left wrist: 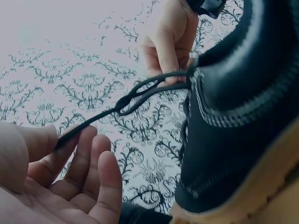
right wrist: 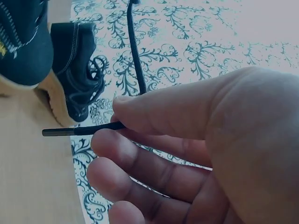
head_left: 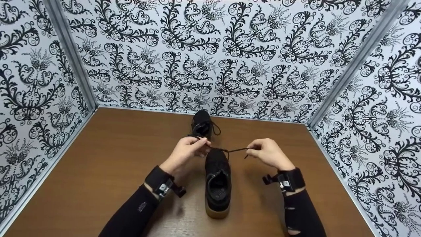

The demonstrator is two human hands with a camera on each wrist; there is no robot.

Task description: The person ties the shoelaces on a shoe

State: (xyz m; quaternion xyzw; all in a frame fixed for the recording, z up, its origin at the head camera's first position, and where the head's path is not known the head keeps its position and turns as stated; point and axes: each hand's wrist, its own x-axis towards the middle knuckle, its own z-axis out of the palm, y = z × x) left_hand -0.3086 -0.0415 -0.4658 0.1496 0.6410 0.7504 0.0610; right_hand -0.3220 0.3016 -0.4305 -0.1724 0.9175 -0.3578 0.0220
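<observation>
Dark sleeves (head_left: 131, 210) are seen at seven and five o'clock, and the black lace (head_left: 238, 150) is pinched between thumb and fingers by both the left hand (head_left: 187, 149) and the right hand (head_left: 268, 153), stretched roughly nine to three. By that line the toe of the near shoe (head_left: 217, 174) is crossed, its length set twelve to six, at five o'clock from the nearer left hand, eight from the right. At twelve, another shoe (head_left: 201, 122) is set beyond, while broad table (head_left: 131, 138) is left at nine and three, bounded by patterned walls (head_left: 197, 65).

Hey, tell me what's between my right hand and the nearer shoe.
A stretch of black shoelace runs nearly straight from your right hand toward the nearer black shoe, above bare tabletop, in the head view.
</observation>
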